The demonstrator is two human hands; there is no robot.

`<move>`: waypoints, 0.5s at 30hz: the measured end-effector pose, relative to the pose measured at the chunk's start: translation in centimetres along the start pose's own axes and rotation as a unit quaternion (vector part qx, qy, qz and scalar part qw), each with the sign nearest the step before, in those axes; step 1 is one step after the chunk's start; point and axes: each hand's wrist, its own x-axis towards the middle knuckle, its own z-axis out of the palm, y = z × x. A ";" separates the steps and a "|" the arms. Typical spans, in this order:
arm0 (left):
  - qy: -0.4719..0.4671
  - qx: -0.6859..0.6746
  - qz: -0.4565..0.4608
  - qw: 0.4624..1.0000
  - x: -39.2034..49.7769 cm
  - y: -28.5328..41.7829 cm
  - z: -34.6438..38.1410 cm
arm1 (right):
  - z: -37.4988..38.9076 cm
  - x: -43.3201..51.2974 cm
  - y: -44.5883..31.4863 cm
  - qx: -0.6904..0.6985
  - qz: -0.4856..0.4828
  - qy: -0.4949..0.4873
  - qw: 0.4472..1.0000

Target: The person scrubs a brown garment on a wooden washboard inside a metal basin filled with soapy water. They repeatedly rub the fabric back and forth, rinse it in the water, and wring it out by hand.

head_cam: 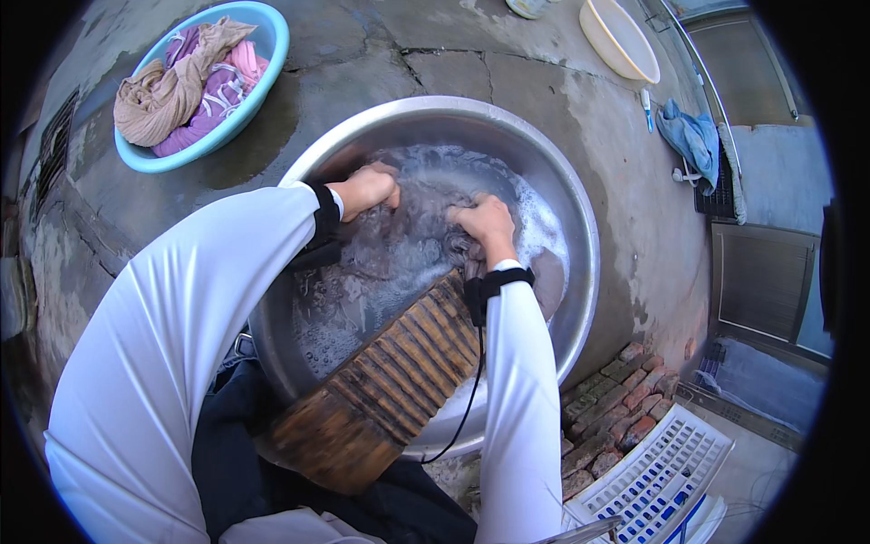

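A wide metal basin [578, 183] of sudsy water sits before me. Wet greyish-mauve cloth [421, 197] lies partly under the churned water. My left hand [370, 192] is curled on the cloth at the far left of the basin, its fingertips partly hidden by water. My right hand [486, 221] grips a bunched part of the same cloth, right of the middle. A ribbed wooden washboard [408, 360] slants from my lap over the near rim into the basin, its upper end just below my right hand. Both wrists wear black straps over white sleeves.
A light-blue tub [275, 81] of beige, purple and pink clothes stands at the upper left. At the upper right is a cream basin [622, 41]. Stacked bricks [612, 408] and a white slotted plastic crate [663, 469] lie at the lower right. A black cable [469, 408] hangs from my right wrist.
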 end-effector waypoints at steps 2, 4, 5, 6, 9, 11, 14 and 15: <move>-0.039 -0.184 -0.008 0.982 -1.2 1.9 -0.3 | -0.6 -1.7 -0.2 0.177 -0.005 0.049 0.983; -0.151 -0.387 -0.041 0.908 -2.7 4.1 -0.6 | 0.0 -4.7 -1.1 0.283 -0.175 0.196 0.922; -0.245 -0.373 -0.043 0.894 -3.3 5.3 -0.5 | 0.7 -6.6 -1.8 0.311 -0.233 0.257 0.885; -0.239 -0.331 -0.033 0.912 -4.1 6.2 -0.2 | 1.1 -8.1 -2.5 0.295 -0.280 0.292 0.866; -0.229 -0.217 0.006 0.949 -5.9 8.2 1.1 | 1.8 -11.5 -3.9 0.204 -0.346 0.384 0.832; -0.330 -0.175 0.008 0.927 -6.9 8.5 1.2 | 1.8 -12.9 -4.3 0.180 -0.389 0.417 0.802; -0.355 -0.172 -0.019 0.919 -7.7 8.0 2.4 | 1.1 -13.2 -4.5 0.121 -0.460 0.470 0.743; -0.348 -0.158 -0.016 0.924 -7.7 7.7 2.7 | 0.9 -13.1 -4.6 0.135 -0.453 0.464 0.749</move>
